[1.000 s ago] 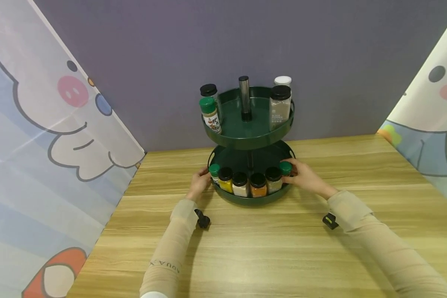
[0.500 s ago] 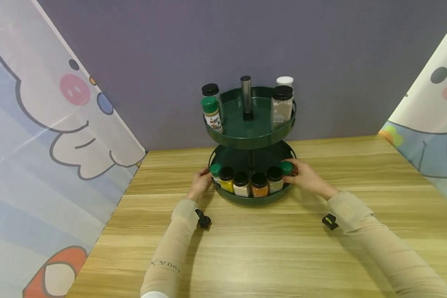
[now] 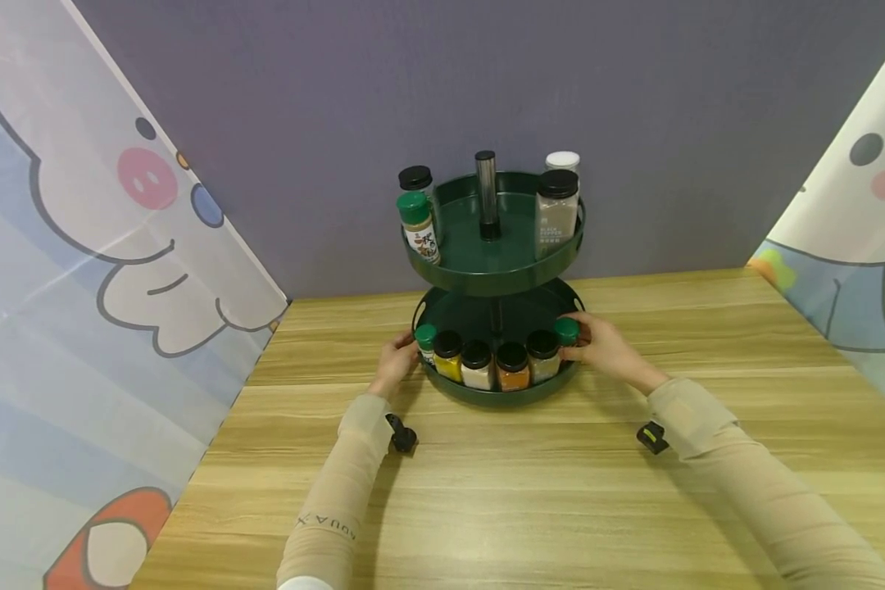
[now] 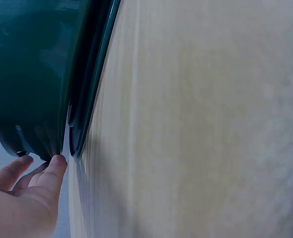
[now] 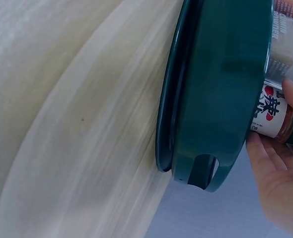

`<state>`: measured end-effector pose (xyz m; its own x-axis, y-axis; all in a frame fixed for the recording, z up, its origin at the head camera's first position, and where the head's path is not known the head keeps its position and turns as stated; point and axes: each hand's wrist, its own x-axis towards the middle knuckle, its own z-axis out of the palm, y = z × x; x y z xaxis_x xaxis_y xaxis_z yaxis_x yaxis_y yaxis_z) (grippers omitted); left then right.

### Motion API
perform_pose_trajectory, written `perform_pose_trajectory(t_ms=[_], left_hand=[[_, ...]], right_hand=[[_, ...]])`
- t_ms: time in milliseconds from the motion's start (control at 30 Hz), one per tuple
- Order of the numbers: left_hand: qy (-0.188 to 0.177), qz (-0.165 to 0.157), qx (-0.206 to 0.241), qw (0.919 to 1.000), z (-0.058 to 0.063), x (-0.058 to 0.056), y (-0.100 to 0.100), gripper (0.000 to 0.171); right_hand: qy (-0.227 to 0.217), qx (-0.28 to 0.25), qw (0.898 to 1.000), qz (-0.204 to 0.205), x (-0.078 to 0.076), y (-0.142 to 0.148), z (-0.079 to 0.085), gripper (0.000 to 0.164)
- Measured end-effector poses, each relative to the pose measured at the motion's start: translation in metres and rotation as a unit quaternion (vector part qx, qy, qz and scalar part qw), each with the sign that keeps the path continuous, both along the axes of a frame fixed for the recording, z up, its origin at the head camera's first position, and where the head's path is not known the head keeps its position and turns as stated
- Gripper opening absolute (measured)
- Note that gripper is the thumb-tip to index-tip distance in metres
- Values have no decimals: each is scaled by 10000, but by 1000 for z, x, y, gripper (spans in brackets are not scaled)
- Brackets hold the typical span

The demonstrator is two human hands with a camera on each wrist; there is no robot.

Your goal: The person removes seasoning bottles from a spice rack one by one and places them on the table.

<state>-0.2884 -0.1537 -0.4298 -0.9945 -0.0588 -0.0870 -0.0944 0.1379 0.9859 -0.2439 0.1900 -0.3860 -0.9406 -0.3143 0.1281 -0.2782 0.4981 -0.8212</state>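
Observation:
A dark green two-tier spice rack [image 3: 487,283] stands on the wooden table. At its left side, my left hand [image 3: 394,363] holds the lower tray's rim; in the left wrist view its fingertips [image 4: 57,161] meet the rim by the handle cutout. My right hand [image 3: 606,352] grips a green-capped spice jar [image 5: 269,110] between thumb and fingers, at the right end of the lower tray's front row. The jar's base is hidden behind the tray wall. Beside it stands a black-capped cumin powder jar [image 5: 285,47], close to the right thumb.
Along the lower tray's front are jars with yellow [image 3: 448,367], white [image 3: 477,375] and orange [image 3: 513,377] contents, plus a green-capped jar [image 3: 425,340] at left. The upper tray carries a black pepper jar [image 3: 557,217] and several others around a metal post [image 3: 487,192]. A grey wall rises behind.
The head view shifts very slightly. Both hands, the rack and the jars otherwise stay where they were.

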Motion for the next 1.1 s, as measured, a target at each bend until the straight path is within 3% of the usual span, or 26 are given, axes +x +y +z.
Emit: perform_pose_trajectory(t_ms=[233,467,1100], left_hand=[[-13,-60,31,10000,1,1,1,42],[33,94,-62,9999,-3,0,1,42],[42,66,-19,10000,0,-1,1,43]], right_hand=[[115,128,9998,-96,-1,4,8,54],[71,-14,9999,-85,-2,8,21,57],[366,229,9972,-611,-13,25,45,59]])
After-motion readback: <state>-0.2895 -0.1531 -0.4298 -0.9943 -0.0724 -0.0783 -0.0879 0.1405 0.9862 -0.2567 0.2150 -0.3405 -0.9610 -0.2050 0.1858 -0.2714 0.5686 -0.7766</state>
